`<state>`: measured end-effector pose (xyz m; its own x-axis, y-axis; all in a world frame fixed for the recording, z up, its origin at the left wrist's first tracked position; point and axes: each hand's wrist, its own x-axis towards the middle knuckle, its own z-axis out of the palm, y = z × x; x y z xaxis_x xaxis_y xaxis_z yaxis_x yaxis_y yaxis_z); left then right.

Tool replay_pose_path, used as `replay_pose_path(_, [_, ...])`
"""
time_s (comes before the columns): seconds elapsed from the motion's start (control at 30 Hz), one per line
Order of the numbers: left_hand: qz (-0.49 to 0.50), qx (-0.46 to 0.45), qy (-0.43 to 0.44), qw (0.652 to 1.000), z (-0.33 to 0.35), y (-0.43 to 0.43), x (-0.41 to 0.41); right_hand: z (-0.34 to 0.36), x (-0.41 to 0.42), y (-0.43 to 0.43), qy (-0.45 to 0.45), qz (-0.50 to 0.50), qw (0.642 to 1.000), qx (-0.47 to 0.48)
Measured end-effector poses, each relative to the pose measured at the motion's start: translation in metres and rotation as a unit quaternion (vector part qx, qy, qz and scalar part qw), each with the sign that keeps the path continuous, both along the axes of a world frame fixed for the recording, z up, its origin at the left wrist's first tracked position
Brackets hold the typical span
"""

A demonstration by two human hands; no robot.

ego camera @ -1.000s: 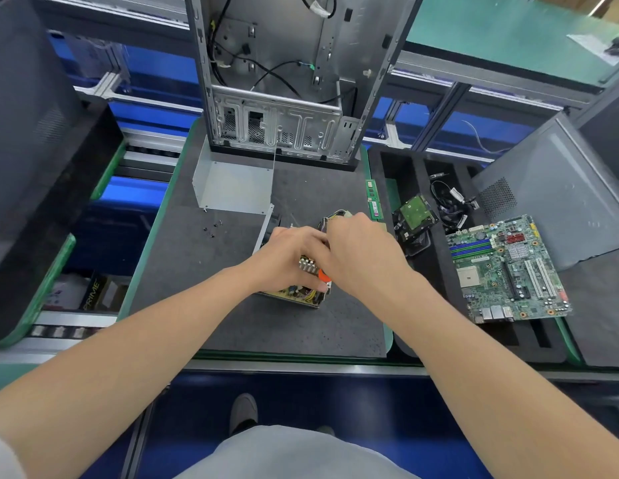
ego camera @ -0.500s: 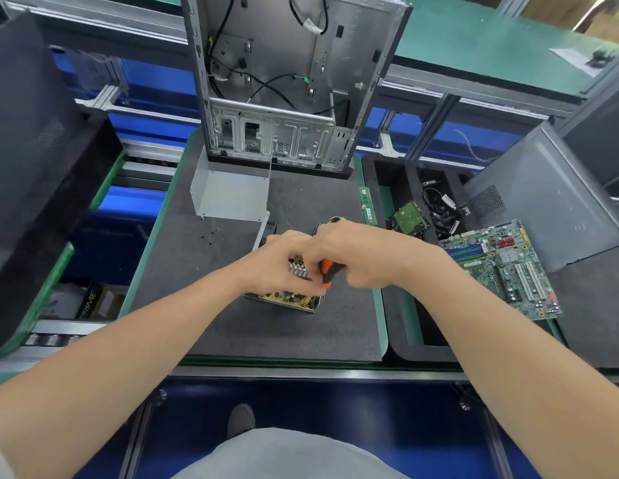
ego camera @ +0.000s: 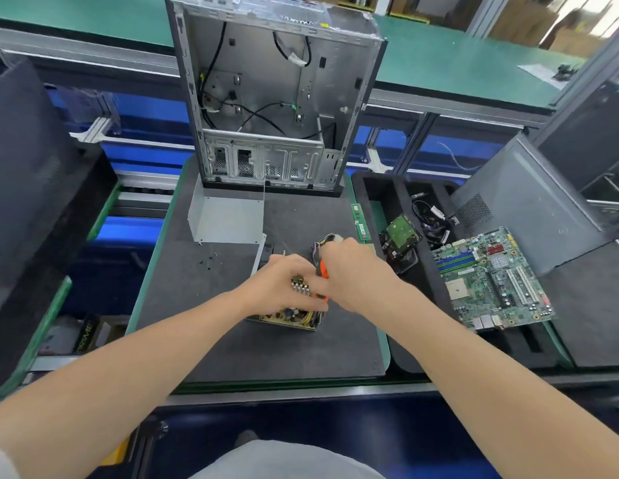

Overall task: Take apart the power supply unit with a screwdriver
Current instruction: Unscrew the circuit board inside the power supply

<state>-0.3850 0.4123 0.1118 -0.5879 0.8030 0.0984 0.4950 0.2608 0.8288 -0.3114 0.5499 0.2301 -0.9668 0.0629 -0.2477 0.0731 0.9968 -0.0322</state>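
Your left hand [ego camera: 284, 285] clasps the PSU [ego camera: 291, 317], mid-mat [ego camera: 197, 323] nearer its right edge; your right hand [ego camera: 356, 273] grips the screwdriver [ego camera: 322, 269] (box [ego camera: 84, 336] far left: "PRIME").

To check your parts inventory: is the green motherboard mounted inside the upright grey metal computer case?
No: the green motherboard lies on the black foam tray, right of the open grey metal computer case.

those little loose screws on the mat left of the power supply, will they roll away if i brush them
Probably they would scatter: the screws lie loose and apart, tiny and likely light. The dark mat looks soft and matte, so it likely damps rolling. Pinching one may be fiddly, given how small they look.
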Motion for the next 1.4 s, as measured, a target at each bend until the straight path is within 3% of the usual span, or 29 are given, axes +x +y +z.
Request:
replay_pose_path(0.1, [-0.013, 0.010, -0.010, 1.000, -0.006, 0.001, -0.002, 0.005, -0.005, 0.009, -0.071, 0.103, 0.991, -0.045])
replay_pose_path(0.23, [0.003, -0.019, -0.030, 0.999, -0.013, -0.002, -0.006, 0.010, -0.012, 0.022, -0.096, 0.272, 0.955, -0.076])
replay_pose_path(0.33, [-0.011, -0.011, -0.022, 1.000, -0.014, -0.003, -0.004, 0.012, -0.012, 0.025, -0.091, 0.288, 0.950, -0.084])
replay_pose_path(0.43, [0.010, -0.022, 0.045, 0.999, -0.017, -0.001, -0.002, 0.010, -0.002, 0.019, -0.023, 0.237, 0.967, -0.095])
replay_pose_path(0.53, [0.040, 0.003, 0.056, 0.998, -0.012, 0.002, 0.007, -0.003, 0.009, 0.000, 0.078, 0.063, 0.994, 0.043])
replay_pose_path(0.6, [0.006, 0.061, 0.083, 0.995, -0.006, 0.005, 0.012, -0.012, 0.011, -0.010, 0.073, -0.045, 0.993, 0.079])
replay_pose_path(0.67, [-0.029, 0.087, 0.053, 0.994, -0.001, 0.004, 0.013, -0.016, 0.008, -0.014, 0.040, -0.061, 0.996, 0.053])
replay_pose_path(0.8, [-0.003, 0.074, -0.039, 0.996, -0.004, 0.001, 0.007, -0.003, -0.003, -0.004, -0.012, 0.028, 0.999, -0.027])
replay_pose_path(0.97, [0.015, 0.046, -0.059, 0.997, -0.003, 0.000, 0.005, 0.009, -0.016, 0.015, -0.089, 0.256, 0.962, -0.046])
replay_pose_path(1.1, [0.019, 0.061, -0.060, 0.996, -0.006, 0.000, 0.010, 0.011, -0.019, 0.025, -0.086, 0.308, 0.946, -0.053])
replay_pose_path(1.2, [0.043, 0.083, -0.032, 0.995, -0.008, 0.003, 0.014, 0.003, -0.007, 0.016, -0.007, 0.237, 0.971, -0.041])
replay_pose_path(1.3, [0.058, 0.090, -0.049, 0.993, -0.005, 0.004, 0.017, -0.017, 0.003, -0.005, 0.119, 0.014, 0.990, 0.078])
replay_pose_path(1.4, [0.052, 0.103, -0.022, 0.993, -0.004, 0.006, 0.018, -0.028, 0.001, -0.016, 0.111, -0.071, 0.987, 0.096])
